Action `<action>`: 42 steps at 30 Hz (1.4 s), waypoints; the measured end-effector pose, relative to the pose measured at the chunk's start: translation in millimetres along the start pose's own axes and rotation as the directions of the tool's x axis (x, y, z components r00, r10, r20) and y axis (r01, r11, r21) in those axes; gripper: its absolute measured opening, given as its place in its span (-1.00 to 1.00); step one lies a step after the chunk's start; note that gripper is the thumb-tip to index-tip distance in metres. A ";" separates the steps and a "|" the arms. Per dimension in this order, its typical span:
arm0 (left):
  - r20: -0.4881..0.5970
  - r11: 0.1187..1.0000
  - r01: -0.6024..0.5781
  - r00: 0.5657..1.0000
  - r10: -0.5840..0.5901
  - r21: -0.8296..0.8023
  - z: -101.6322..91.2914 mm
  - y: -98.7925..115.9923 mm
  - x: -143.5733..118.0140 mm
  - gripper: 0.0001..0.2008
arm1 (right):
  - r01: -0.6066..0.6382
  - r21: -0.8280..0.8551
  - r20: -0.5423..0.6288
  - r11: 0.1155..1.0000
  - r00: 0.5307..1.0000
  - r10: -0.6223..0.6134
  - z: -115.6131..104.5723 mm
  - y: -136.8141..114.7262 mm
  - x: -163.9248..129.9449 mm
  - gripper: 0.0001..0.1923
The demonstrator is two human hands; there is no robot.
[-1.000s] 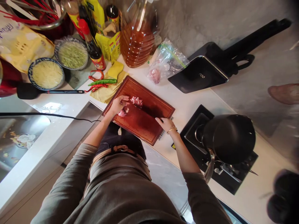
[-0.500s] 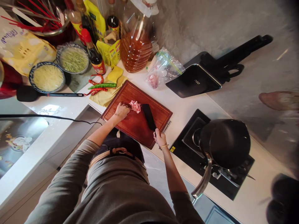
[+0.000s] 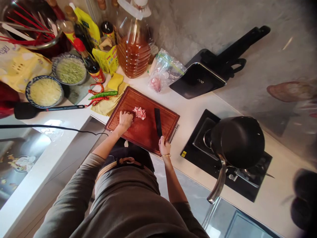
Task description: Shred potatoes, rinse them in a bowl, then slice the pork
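A reddish-brown wooden cutting board (image 3: 143, 134) lies on the counter before me. On it sits a small heap of chopped raw meat (image 3: 139, 113), pink with pale bits. Curled fingers of my left hand (image 3: 125, 120) rest on the board just left of the heap; whatever is under them is hidden. In my right hand (image 3: 164, 146), near the board's right front edge, is the handle of a black kitchen knife (image 3: 158, 121). Its blade points away from me, apart from the meat, and shows a narrow side.
Chillies (image 3: 102, 95) lie on a yellow cloth beyond the board's left corner. Covered bowls, a soy sauce bottle (image 3: 90, 64) and a large oil jug (image 3: 133, 49) stand behind. To the right are a knife block (image 3: 198, 81) and a black pot (image 3: 242, 142) on the stove, its handle jutting toward me.
The knife has turned, so its blade looks narrower and more upright in view. My left hand has shifted slightly toward me beside the meat. The whole view has moved a little.
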State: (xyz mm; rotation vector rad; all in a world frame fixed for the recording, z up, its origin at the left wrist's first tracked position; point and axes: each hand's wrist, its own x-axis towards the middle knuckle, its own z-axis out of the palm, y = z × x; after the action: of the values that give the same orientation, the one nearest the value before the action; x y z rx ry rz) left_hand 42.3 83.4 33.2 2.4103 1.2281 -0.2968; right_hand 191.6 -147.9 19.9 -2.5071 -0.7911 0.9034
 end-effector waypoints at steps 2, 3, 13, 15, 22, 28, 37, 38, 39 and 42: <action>0.011 1.000 -0.001 1.000 0.001 0.000 6.3 1.5 -11.1 -0.89 | -0.050 -0.064 -0.174 0.997 0.984 0.039 0.2 9.2 4.1 -0.41; 0.010 1.000 -0.005 1.000 0.005 -0.009 8.7 2.5 -14.5 -0.88 | -0.079 -0.083 -0.245 0.993 0.968 0.056 -1.0 14.7 7.3 -0.49; -0.266 0.856 -0.259 0.952 0.149 -0.448 8.6 12.1 19.2 -0.78 | -0.217 -0.289 -0.326 0.932 0.938 0.117 -25.8 57.4 42.3 -0.77; -0.344 0.862 -0.285 0.929 0.139 -0.420 8.8 6.8 17.4 -0.73 | -0.237 -0.325 -0.305 0.916 0.943 0.135 -22.8 56.6 45.5 -0.73; -0.502 0.894 0.012 0.824 -0.262 -0.448 21.6 -58.2 -12.5 -0.69 | -0.188 -0.386 -0.245 0.903 0.965 0.096 -16.5 57.2 55.3 -0.66; -0.407 0.737 0.161 0.747 -0.525 -0.656 45.8 -87.4 -23.0 -0.66 | -0.141 -0.386 -0.241 0.912 0.969 0.047 -13.5 66.4 48.1 -0.72; -0.469 0.797 0.134 0.747 -0.471 -0.588 51.5 -83.2 -39.6 -0.66 | -0.084 -0.371 -0.262 0.925 0.965 -0.018 3.2 81.4 8.7 -0.77; -0.482 0.817 0.124 0.754 -0.447 -0.563 48.6 -80.9 -43.3 -0.66 | -0.088 -0.387 -0.277 0.918 0.961 -0.025 2.0 81.0 4.1 -0.76; -0.503 0.844 0.110 0.760 -0.412 -0.525 45.5 -77.5 -47.6 -0.65 | -0.093 -0.409 -0.296 0.908 0.955 -0.035 0.3 79.4 -0.9 -0.76; -0.576 0.933 0.045 0.776 -0.257 -0.356 39.1 -62.0 -61.9 -0.64 | -0.091 -0.461 -0.340 0.883 0.937 -0.081 -2.5 64.7 -18.9 -0.73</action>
State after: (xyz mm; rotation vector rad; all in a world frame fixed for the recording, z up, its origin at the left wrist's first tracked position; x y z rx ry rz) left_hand -44.2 53.5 4.7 2.1684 1.5944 0.6697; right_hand 205.9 -210.1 -1.6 -2.9650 -0.9712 0.2513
